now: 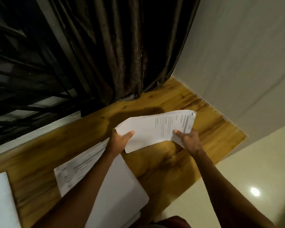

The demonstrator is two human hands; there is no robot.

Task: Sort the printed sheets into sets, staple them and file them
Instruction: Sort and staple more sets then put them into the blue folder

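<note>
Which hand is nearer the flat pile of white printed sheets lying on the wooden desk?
Left. The left hand grips the white paper sheaf just past the pile; the right hand grips the sheaf's other end, farther off.

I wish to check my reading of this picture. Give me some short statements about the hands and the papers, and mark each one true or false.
1. The left hand and the right hand both grip the stack of sheets. True.
2. The top sheet of that stack is blank. False: lines of print show on it.
3. A second pile of sheets lies on the table under the left forearm. True.
4. The curtain is white. False: it is dark brown.
</note>
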